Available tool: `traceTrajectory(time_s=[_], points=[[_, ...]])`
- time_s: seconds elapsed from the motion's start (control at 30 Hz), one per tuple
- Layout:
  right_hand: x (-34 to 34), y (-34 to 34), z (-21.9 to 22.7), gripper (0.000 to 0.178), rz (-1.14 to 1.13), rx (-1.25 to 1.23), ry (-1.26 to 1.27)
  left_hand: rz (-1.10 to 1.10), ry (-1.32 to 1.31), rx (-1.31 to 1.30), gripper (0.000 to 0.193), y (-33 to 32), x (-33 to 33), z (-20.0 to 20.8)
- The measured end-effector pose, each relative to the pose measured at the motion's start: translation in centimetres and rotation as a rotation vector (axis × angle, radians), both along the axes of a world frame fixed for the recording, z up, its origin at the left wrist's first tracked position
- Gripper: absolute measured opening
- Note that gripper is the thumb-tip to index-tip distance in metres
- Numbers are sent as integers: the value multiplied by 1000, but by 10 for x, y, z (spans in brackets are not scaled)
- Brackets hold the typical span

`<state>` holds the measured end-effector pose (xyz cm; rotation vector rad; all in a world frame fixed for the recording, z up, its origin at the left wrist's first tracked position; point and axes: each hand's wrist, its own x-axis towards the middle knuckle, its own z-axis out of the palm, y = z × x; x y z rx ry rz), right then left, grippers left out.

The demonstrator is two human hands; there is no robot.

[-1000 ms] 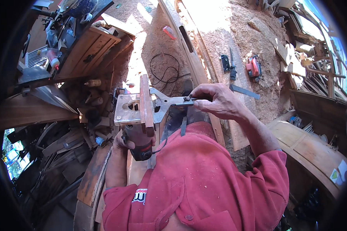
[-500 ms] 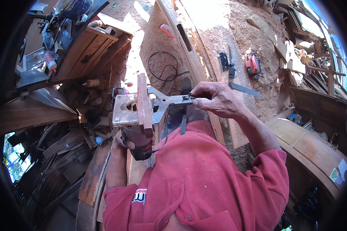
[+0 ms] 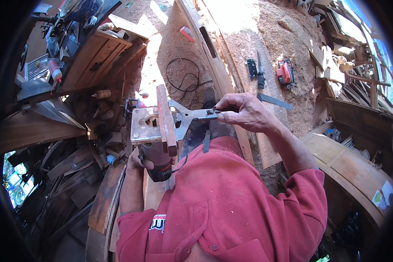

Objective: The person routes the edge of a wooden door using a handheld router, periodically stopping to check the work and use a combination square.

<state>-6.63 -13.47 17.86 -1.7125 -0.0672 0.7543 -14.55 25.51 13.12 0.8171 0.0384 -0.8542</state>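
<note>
My left hand [image 3: 136, 160] is wrapped round the dark body of a router [image 3: 157, 163], held in front of my belly with its clear base plate [image 3: 139, 124] facing up. A reddish wooden strip [image 3: 166, 122] lies across the plate, fixed to a grey metal edge guide [image 3: 185, 117] that reaches to the right. At the guide's end, the thumb and forefinger of my right hand [image 3: 251, 113] pinch the end close to a small dark knob [image 3: 211, 111]. The lower fingers of my left hand are partly hidden behind the router.
A long slotted timber [image 3: 209, 48] runs away from me over sawdust. On a board to the right lie a dark-handled knife [image 3: 261, 74], a metal blade [image 3: 275, 101] and a red power tool [image 3: 286, 74]. A black cable [image 3: 183, 78] curls ahead; wood scraps [image 3: 76, 174] crowd the left.
The router and its base plate have shifted slightly to the right, with the wooden strip turned a little. Both hands keep their hold.
</note>
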Motion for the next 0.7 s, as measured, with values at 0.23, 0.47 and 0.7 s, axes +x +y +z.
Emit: traceTrajectory(time_s=[0.23,0.47,0.7], points=[[14,1,6,27,28,-47,-344,4,-3,11,97,-1,0,1],[17,10,10,26,185,-227,-587,-1,1,22,98,-3,0,0],[16,15,9,32,317,-553,-687,-27,-18,148,99,-3,-1,-3]])
